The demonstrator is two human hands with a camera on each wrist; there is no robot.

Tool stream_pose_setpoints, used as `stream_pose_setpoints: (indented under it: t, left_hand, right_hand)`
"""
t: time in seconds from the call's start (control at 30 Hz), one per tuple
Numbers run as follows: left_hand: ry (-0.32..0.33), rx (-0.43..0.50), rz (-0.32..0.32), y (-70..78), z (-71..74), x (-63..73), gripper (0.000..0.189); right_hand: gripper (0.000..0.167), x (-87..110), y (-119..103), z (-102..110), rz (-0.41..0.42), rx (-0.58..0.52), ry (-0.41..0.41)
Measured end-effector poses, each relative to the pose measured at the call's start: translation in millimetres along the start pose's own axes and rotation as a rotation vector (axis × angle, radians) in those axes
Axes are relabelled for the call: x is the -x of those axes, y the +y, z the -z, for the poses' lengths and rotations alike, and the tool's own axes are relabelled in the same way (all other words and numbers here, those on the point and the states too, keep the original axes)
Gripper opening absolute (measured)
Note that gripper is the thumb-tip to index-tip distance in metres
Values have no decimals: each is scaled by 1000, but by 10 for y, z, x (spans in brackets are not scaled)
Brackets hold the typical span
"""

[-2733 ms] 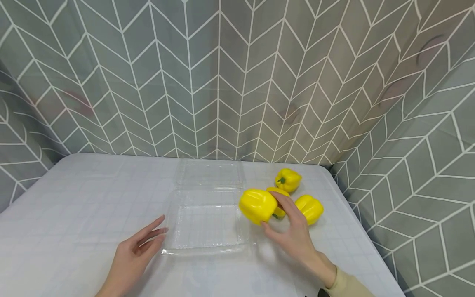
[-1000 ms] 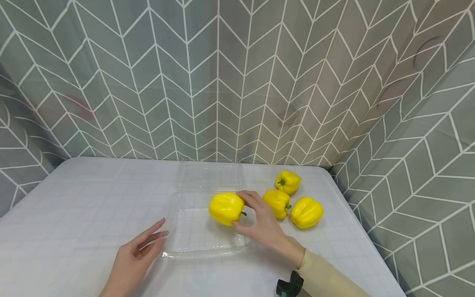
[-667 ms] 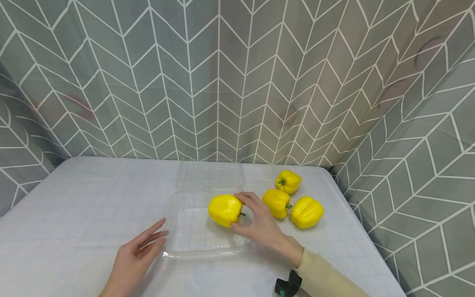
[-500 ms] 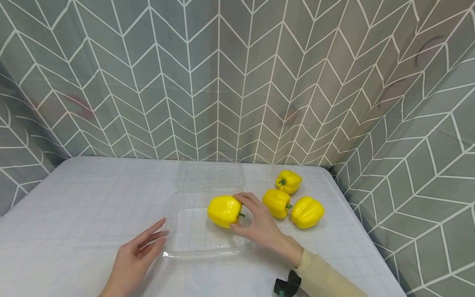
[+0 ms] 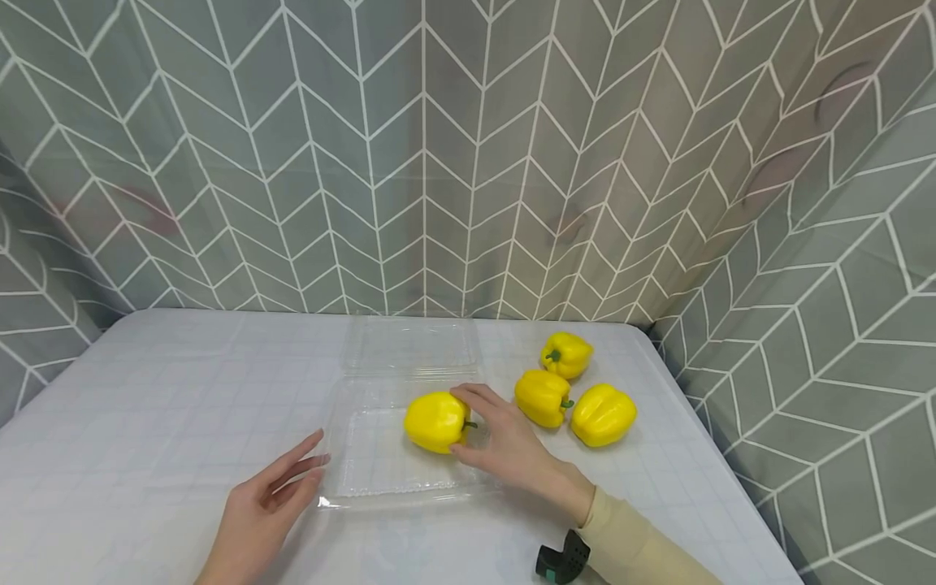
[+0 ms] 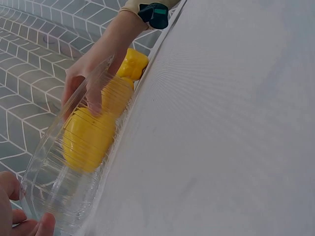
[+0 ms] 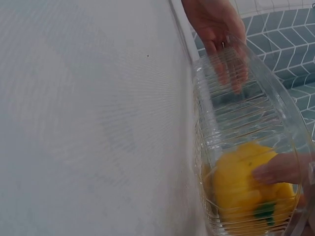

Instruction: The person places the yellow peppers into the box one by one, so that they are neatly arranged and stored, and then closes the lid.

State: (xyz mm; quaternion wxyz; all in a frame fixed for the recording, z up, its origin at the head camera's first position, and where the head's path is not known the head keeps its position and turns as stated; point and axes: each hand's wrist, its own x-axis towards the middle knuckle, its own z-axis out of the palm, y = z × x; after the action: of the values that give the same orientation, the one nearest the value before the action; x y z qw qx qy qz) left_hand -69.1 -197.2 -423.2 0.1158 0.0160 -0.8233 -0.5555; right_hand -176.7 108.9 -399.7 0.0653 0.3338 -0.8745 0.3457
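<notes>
A clear plastic clamshell container (image 5: 409, 487) lies unfolded on the table, its lid (image 5: 411, 341) laid back at the far side. Inside the tray, toward its right, is a yellow bell pepper (image 5: 435, 422) with its green stem pointing right. My right hand (image 5: 512, 447) holds it by the stem end, thumb in front and fingers behind; the left wrist view shows this pepper (image 6: 86, 140) through the clear wall. My left hand (image 5: 259, 504) is at the container's left edge, its fingers loosely extended and touching or nearly touching the rim.
To the right of the container are three more yellow bell peppers: a back one (image 5: 566, 354), a middle one (image 5: 543, 398) and a right one (image 5: 603, 415). A white cloth covers the table (image 5: 168, 406). A grey patterned curtain (image 5: 424, 162) hangs behind.
My right hand has carried the bell pepper left from beside the other peppers and down into the container. My left hand has stayed at the container's left edge.
</notes>
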Motion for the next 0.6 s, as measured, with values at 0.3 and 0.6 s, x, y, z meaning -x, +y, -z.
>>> stream_pose_setpoints:
  t: [0.3, 0.6]
  left_hand:
    - [0, -2, 7, -1, 1, 3, 44]
    - [-7, -6, 21, -2, 5, 3, 44]
  right_hand:
    - [71, 2, -33, 1, -14, 18, 1]
    - [73, 4, -39, -5, -67, 27, 0]
